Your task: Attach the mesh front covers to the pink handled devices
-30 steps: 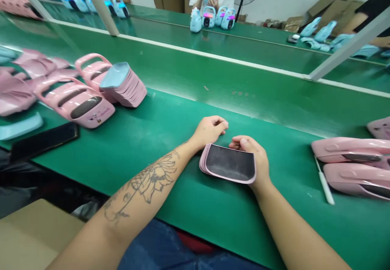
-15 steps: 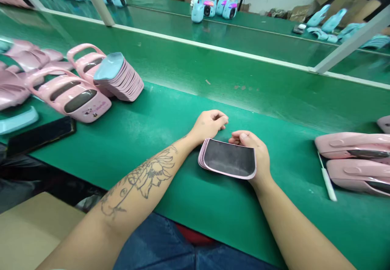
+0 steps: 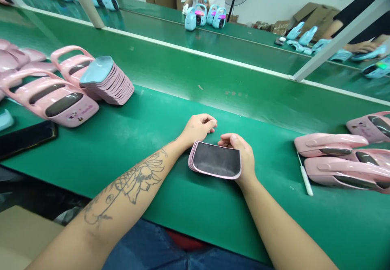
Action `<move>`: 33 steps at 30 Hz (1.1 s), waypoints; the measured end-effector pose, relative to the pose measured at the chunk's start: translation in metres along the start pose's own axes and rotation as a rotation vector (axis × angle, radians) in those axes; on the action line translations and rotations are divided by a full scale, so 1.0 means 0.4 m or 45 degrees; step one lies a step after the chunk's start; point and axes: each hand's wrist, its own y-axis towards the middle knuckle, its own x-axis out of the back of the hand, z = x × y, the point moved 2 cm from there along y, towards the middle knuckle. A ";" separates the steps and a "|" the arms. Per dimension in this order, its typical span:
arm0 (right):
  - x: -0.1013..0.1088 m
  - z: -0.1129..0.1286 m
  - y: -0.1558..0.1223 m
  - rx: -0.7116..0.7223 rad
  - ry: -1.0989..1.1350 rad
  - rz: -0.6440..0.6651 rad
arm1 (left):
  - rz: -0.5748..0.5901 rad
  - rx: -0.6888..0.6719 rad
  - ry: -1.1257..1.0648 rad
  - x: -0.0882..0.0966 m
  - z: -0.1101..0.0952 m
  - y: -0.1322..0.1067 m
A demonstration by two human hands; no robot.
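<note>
A short stack of curved pink-edged panels [image 3: 217,161] with a black upper face lies on the green table between my forearms. My left hand [image 3: 199,127] rests on the table just beyond the stack's left corner, its fingers loosely curled in and nothing showing in them. At the stack's right edge, my right hand [image 3: 239,150] lies on its side with fingers and thumb folded together. Its palm side is partly hidden, and no object shows in its fingers. The stack appears to touch or nearly touch the heel of that hand.
Pink handled casings [image 3: 57,95] and a leaning stack of pink panels with a blue one on top [image 3: 106,79] stand at left. A black phone-like slab [image 3: 29,138] is nearby. At right are more pink casings [image 3: 344,168] and a white-handled screwdriver [image 3: 306,180]. Co-workers sit across.
The view has turned slightly to the right, bringing more of the right-hand casings and a co-worker's arms into sight. Both hands and the panel stack keep their positions on the table.
</note>
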 end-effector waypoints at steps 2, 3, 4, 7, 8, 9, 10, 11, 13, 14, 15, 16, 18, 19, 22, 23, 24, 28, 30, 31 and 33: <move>-0.002 -0.001 0.001 0.021 0.088 -0.006 | -0.002 -0.006 0.000 0.000 0.001 0.000; -0.004 0.001 0.000 0.033 0.159 -0.006 | -0.006 -0.007 -0.004 0.000 0.002 0.000; -0.005 0.004 -0.001 0.052 0.237 0.001 | -0.010 -0.006 -0.012 0.000 0.002 0.001; -0.010 0.023 -0.011 0.168 0.375 0.074 | -0.035 0.018 -0.050 0.001 -0.003 0.000; -0.011 0.030 -0.016 0.219 0.376 0.106 | -0.043 0.032 -0.065 0.001 -0.007 0.000; -0.011 0.036 -0.021 0.262 0.364 0.137 | -0.051 0.049 -0.084 0.001 -0.011 -0.001; -0.012 0.039 -0.026 0.294 0.349 0.163 | -0.061 0.068 -0.105 0.001 -0.015 -0.002; -0.012 0.041 -0.030 0.308 0.338 0.185 | -0.071 0.087 -0.126 0.002 -0.018 -0.004; -0.013 0.036 -0.036 0.295 0.319 0.223 | -0.091 0.112 -0.158 0.001 -0.023 -0.006; -0.014 0.032 -0.038 0.280 0.306 0.241 | -0.095 0.116 -0.165 0.000 -0.024 -0.007; -0.016 0.027 -0.040 0.264 0.291 0.256 | -0.097 0.116 -0.168 0.000 -0.025 -0.008; -0.017 0.023 -0.041 0.250 0.277 0.266 | -0.097 0.112 -0.167 -0.001 -0.025 -0.008; -0.019 0.016 -0.044 0.230 0.258 0.272 | -0.099 0.111 -0.166 -0.003 -0.023 -0.009; -0.020 0.013 -0.044 0.224 0.250 0.270 | -0.102 0.115 -0.168 -0.003 -0.022 -0.009; -0.019 0.011 -0.043 0.210 0.244 0.268 | -0.106 0.117 -0.171 -0.004 -0.020 -0.008; -0.018 0.011 -0.042 0.209 0.246 0.273 | -0.105 0.113 -0.170 -0.004 -0.020 -0.008; -0.018 0.012 -0.041 0.211 0.248 0.275 | -0.105 0.107 -0.169 -0.004 -0.019 -0.008; -0.016 0.011 -0.042 0.207 0.242 0.263 | -0.110 0.098 -0.155 -0.003 -0.016 -0.008; -0.017 0.011 -0.045 0.210 0.234 0.252 | -0.112 0.094 -0.148 -0.002 -0.015 -0.008; -0.017 0.010 -0.047 0.212 0.233 0.250 | -0.111 0.091 -0.146 -0.002 -0.015 -0.007; -0.018 0.010 -0.049 0.219 0.232 0.244 | -0.109 0.087 -0.142 -0.003 -0.014 -0.007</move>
